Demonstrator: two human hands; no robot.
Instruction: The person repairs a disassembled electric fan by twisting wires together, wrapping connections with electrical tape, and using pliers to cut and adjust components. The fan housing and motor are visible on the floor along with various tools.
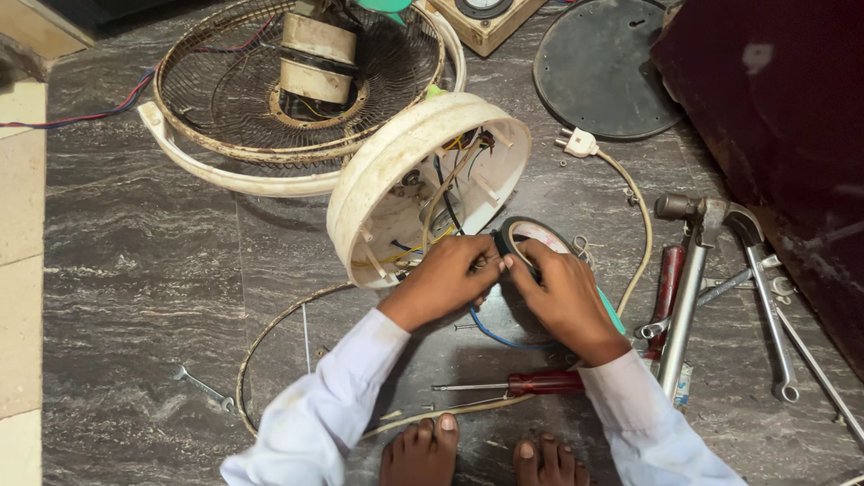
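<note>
My left hand [447,277] pinches wires at the rim of a cream round fan base [378,175] tipped on its side, its wiring showing inside. My right hand [562,292] holds a roll of black insulating tape [531,229] right against the left fingertips. A blue wire [499,339] loops on the floor under my hands. Both sleeves are white. My bare toes show at the bottom edge.
A fan guard with motor [297,81] lies behind the base. A red-handled screwdriver [526,384] lies by my feet. A hammer [688,288], spanners [769,310] and a white plug [580,142] sit at right, a small spanner [202,387] at left, a dark round plate [603,67] at the back.
</note>
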